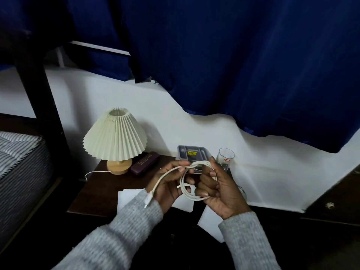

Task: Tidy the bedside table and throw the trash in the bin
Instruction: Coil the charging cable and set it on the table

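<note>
Right hand (218,190): fingers (206,184) curled round the stacked loops of a white cable (201,163), acting as the former that keeps the coil together. Left hand (167,186): thumb and fingers (175,166) pinch the free run of cable just left of the coil, probably to feed it onto the next loop. The tail runs down across the left palm, and its plug (146,201) hangs against the grey sleeve. Coil sits between both hands, in the air above the near-right part of the bench (97,190), not touching it.

Judgement: mid-coil, a length of tail left to wrap, then stow.

Under the hands, on the bench: white paper (132,199), likely trash. Far right: grey compartment tray (192,152), a likely home for the coil, with a glass (226,156) just right of it. Far left: pleated lamp (115,137), purple case (145,162) beside its base. No bin in view.
</note>
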